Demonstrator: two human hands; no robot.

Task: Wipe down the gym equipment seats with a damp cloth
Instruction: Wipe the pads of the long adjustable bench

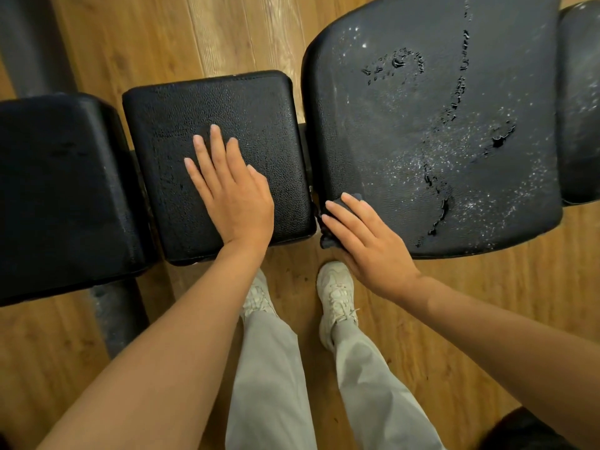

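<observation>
Three black padded seats stand side by side. My left hand point(230, 186) lies flat, fingers apart, on the small middle pad point(181, 112), holding nothing. My right hand point(367, 241) presses a dark grey cloth point(329, 240) against the near left corner of the large right seat point(406, 118). That seat carries water beads and wet streaks over its right half. Most of the cloth is hidden under my fingers and palm. A third pad point(58, 190) sits at the far left.
Wooden plank floor point(201, 34) lies all around. A dark metal frame post point(120, 316) runs under the left pads. My feet in pale shoes point(336, 297) stand just in front of the gap between the seats. Another dark pad edge point(581, 102) shows at far right.
</observation>
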